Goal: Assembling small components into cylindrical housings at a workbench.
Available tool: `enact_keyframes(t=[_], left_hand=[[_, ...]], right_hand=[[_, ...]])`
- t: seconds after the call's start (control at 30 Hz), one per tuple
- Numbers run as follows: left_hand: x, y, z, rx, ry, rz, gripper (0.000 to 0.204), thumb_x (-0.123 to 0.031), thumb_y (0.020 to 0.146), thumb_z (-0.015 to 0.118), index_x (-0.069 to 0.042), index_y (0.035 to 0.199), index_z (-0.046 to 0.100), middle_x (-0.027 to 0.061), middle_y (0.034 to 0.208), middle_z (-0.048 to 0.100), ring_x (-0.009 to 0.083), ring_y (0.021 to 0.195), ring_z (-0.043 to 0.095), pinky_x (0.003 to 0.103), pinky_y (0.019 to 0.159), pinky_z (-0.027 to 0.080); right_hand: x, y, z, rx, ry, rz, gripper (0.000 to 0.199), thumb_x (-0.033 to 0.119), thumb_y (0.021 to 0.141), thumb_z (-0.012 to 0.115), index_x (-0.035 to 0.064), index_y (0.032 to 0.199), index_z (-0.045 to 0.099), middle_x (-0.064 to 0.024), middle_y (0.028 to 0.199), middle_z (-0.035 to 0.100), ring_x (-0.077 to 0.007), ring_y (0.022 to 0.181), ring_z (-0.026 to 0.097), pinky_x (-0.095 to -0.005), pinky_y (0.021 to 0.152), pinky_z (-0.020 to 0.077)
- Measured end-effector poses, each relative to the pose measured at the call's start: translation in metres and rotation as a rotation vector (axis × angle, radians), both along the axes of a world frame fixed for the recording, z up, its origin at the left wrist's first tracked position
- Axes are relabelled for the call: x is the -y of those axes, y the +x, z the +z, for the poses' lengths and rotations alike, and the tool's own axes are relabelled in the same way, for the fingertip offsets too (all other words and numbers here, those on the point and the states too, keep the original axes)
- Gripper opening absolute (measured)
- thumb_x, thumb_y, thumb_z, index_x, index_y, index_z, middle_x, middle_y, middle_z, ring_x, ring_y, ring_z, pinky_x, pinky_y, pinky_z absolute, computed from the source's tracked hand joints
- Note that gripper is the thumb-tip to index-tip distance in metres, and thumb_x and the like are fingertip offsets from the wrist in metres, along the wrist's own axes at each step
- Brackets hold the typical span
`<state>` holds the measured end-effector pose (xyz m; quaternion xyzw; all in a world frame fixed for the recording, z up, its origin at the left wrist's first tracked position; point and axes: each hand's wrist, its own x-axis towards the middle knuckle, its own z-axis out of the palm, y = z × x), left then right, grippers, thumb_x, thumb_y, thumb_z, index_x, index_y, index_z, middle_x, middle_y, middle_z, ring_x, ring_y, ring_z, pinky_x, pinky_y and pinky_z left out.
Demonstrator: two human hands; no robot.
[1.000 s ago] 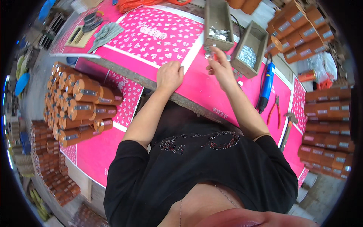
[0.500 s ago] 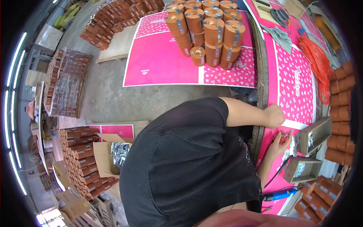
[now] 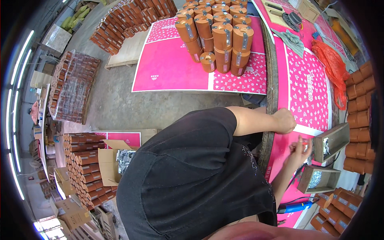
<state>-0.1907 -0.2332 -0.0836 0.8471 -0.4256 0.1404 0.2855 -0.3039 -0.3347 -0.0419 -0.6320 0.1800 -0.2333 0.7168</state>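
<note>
1. Here, left hand [image 3: 285, 121] closed into a loose fist, knuckles down on the pink sheet [image 3: 308, 92] at the table edge [image 3: 273, 80]; nothing visible inside the fist.
2. Right hand [image 3: 299, 149] raised just above the sheet, fingers [image 3: 306, 141] curled and pinched on a small part [image 3: 305, 139], too small to tell what kind.
3. Part held just beside the upper box [image 3: 331, 141], a grey-brown open box with shiny metal bits inside.
4. Lower box [image 3: 319, 179] near the right forearm, also holding shiny metal bits.
5. Blue tool [image 3: 295, 207] lying on the sheet below the lower box, cable attached.
6. Brown tubes [image 3: 216, 34] stacked on a pink sheet on the floor, well apart from both hands.
7. More brown tubes along the right rim of the table [image 3: 358, 104], next to an orange bag [image 3: 332, 66].
8. Cardboard carton [image 3: 110, 164] with silvery contents on the floor, by a further tube stack.
</note>
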Motion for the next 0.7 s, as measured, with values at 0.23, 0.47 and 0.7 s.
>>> enact_keyframes(t=[0.23,0.47,0.7], left_hand=[[-0.001,-0.004,0.004,0.003,-0.011,0.008,0.018,-0.021,0.068,0.054,-0.010,0.054,0.058,0.0073,0.058,0.059,0.0263,0.058,0.058,0.041,0.054,0.045],[-0.001,-0.003,0.002,-0.013,0.018,-0.011,0.018,-0.021,0.069,0.054,-0.009,0.057,0.059,0.0075,0.060,0.059,0.0267,0.061,0.059,0.040,0.057,0.045],[-0.002,-0.002,0.002,-0.040,0.013,-0.026,0.018,-0.022,0.070,0.053,-0.009,0.059,0.060,0.0080,0.063,0.060,0.0258,0.064,0.059,0.040,0.059,0.046]], right_hand=[[0.169,0.058,0.071,-0.126,-0.389,-0.281,0.044,0.030,0.077,0.066,0.0052,0.108,0.048,-0.0026,0.075,0.058,-0.0050,0.053,0.048,-0.0167,0.041,0.0334],[0.304,0.094,0.041,-0.650,-0.289,-0.280,0.035,0.043,0.072,0.067,0.0125,0.087,0.059,0.0030,0.070,0.058,-0.0030,0.048,0.047,-0.0177,0.038,0.0293],[0.265,0.097,0.048,-0.341,-0.445,-0.286,0.044,0.024,0.078,0.063,0.0050,0.114,0.047,-0.0036,0.078,0.061,-0.0054,0.048,0.049,-0.0180,0.037,0.0309]])
